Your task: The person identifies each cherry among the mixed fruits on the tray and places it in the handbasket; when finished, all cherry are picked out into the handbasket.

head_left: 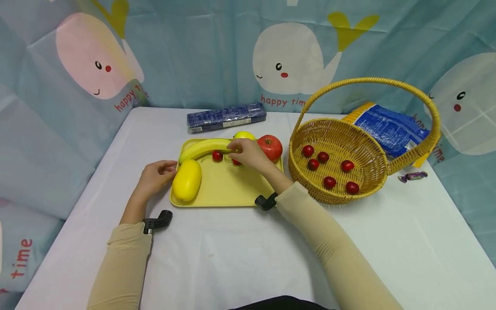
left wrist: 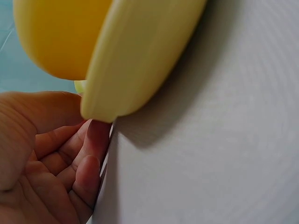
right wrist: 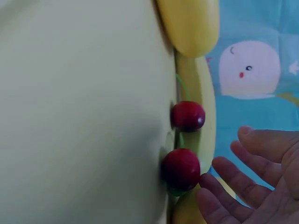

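Observation:
A yellow tray (head_left: 228,189) lies on the table, and my left hand (head_left: 154,176) pinches its left rim between thumb and fingers. Beside that hand, a yellow mango (head_left: 187,181) rests on the tray. Along the back lies a banana (head_left: 203,147), with a lemon-like yellow fruit (head_left: 244,135) and a red apple (head_left: 270,147) to its right. My right hand (head_left: 249,153) hovers over the back of the tray, fingers loosely bent and holding nothing. Its fingertips are close to one red cherry (right wrist: 181,170); whether they touch is unclear. Another cherry (right wrist: 188,116) with a green stem sits nearby.
Right of the tray stands a wicker basket (head_left: 296,174) with a tall handle and several cherries inside. Behind it lies a blue and yellow bag (head_left: 391,129). A wrapped candy (head_left: 413,176) is at the right, and a dark blue packet (head_left: 226,117) lies behind the tray.

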A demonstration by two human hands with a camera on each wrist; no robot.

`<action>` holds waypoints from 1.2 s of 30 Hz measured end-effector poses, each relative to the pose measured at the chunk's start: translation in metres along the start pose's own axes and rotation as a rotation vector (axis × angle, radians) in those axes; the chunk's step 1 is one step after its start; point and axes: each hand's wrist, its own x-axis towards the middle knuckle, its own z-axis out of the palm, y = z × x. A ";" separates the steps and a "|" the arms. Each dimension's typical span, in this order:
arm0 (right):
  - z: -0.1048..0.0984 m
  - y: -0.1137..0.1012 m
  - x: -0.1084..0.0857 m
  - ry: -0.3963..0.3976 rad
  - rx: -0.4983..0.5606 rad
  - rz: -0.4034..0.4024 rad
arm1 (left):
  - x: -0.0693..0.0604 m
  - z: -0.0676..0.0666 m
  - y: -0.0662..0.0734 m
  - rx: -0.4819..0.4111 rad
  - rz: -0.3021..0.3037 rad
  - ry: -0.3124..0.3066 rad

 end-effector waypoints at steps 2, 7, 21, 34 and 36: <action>0.001 0.001 0.000 -0.006 -0.010 0.002 | 0.000 0.000 0.001 0.001 -0.004 -0.002; 0.004 0.004 0.001 -0.038 -0.020 0.003 | 0.000 0.000 0.000 -0.007 -0.002 -0.007; 0.009 0.013 0.000 -0.116 -0.047 -0.014 | 0.001 0.000 -0.001 -0.008 -0.005 -0.001; 0.010 0.015 0.000 -0.155 -0.099 -0.031 | 0.002 0.000 -0.001 0.004 -0.010 0.001; 0.010 0.015 0.000 -0.153 -0.111 -0.035 | 0.002 0.001 -0.002 0.004 -0.009 0.004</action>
